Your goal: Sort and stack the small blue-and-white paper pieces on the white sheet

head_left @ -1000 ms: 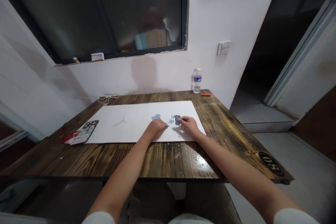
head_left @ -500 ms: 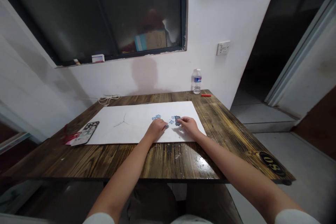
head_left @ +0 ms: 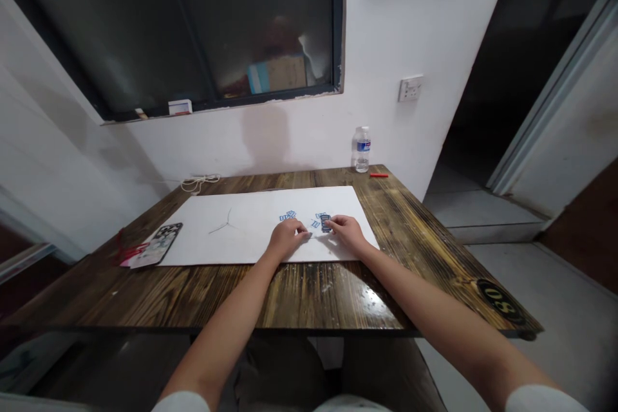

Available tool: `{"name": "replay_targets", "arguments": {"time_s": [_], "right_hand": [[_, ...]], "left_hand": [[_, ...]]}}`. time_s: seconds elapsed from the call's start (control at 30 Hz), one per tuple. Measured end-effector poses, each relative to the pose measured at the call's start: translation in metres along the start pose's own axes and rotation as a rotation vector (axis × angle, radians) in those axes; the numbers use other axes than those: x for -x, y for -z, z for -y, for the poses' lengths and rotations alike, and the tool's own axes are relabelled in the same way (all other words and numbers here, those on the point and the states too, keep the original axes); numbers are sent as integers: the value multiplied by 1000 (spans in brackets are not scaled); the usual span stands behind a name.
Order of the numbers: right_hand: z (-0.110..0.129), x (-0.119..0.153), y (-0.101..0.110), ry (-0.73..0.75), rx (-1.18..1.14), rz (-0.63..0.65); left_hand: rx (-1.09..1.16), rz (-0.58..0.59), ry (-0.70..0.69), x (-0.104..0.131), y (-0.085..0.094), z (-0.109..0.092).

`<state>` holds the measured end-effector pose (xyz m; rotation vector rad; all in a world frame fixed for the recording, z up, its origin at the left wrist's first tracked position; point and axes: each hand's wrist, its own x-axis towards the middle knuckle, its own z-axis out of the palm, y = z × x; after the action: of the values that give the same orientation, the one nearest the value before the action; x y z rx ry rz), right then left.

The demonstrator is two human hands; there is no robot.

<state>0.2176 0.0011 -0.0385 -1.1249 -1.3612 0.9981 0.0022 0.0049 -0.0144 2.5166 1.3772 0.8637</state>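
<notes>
My right hand point(head_left: 348, 233) pinches a small dark rectangular piece with several slots point(head_left: 326, 224) between thumb and fingertips, held just over the white board point(head_left: 261, 238). To its left, my left hand point(head_left: 287, 238) is closed with its fingertips low against the board. A small greyish thing shows at those fingertips, too tiny to name. Small blue rectangular frames point(head_left: 315, 224) lie between the hands. More blue frames point(head_left: 288, 215) sit in a cluster just beyond my left hand.
A patterned phone case point(head_left: 164, 241) and red items point(head_left: 132, 253) lie at the board's left end. Thin dark lines point(head_left: 226, 223) form a three-armed shape on the board. Behind stand a bottle point(head_left: 362, 151), a red pen-like stick point(head_left: 379, 175) and a white cable point(head_left: 199, 182).
My left hand has shifted slightly, its fingers now bent more into a pinch. The dark slotted piece in my right hand has moved slightly down and left.
</notes>
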Motion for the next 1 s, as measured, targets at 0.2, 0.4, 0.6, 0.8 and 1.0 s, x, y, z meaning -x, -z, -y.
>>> {"name": "replay_targets", "arguments": {"time_s": [0.2,0.4,0.6,0.8,1.0], "right_hand": [[0,1,-2,-8,16,31],[-2,0,-3,36,43,70],[0,2,-6,119,40,225],[3,6,-9,210,140,266],[7,5,-7,141,117,136]], "left_hand": [[141,-80,77,-3,3,1],[349,-29,9,-2,7,-10],[306,-69,-2,-2,0,-14],[256,-173,26,-1,-3,-13],[246,-188,98,-3,-1,-9]]}}
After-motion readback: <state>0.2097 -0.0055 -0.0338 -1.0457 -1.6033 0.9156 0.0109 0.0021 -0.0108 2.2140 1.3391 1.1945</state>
